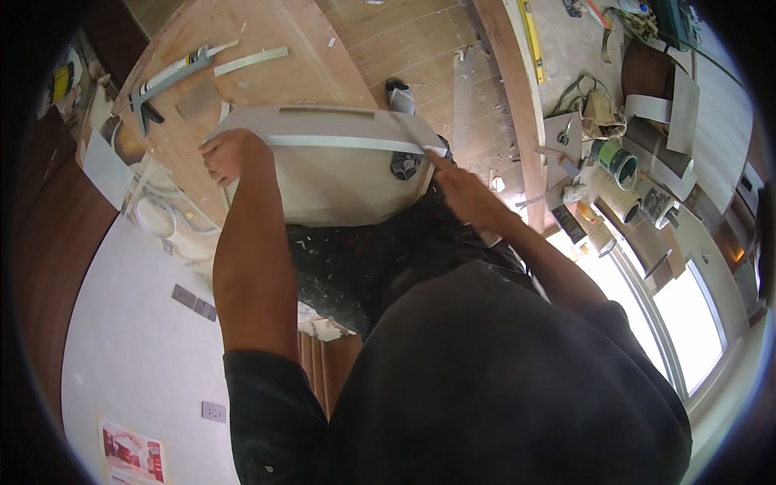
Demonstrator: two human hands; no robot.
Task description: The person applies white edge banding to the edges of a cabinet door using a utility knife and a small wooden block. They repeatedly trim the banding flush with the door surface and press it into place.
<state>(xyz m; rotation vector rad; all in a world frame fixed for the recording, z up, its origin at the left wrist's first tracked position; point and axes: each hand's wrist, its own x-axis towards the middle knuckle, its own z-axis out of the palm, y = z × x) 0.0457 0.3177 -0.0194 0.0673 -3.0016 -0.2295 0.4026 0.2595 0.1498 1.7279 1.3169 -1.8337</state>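
A pale, shallow box-like panel (339, 182) with raised edges rests tilted against my dark, paint-spotted trousers. A white strip (339, 143) runs along its long edge, below a greyish top face. My left hand (234, 155) is closed around the panel's left corner, fingers curled over the end. At the right end, my right hand (465, 192) is closed near the strip's tip. Whatever it grips is mostly hidden; a small light piece shows under the wrist. Past the panel, on the wooden board, lie a caulking gun (174, 77) and a loose pale strip (250, 61).
The wooden board (283, 40) reaches away at upper left. A yellow level (531, 40) lies along a timber edge. On the right are a green-labelled can (614, 162), scissors (564, 133) and several other containers. A wall with sockets (213, 411) stands at lower left.
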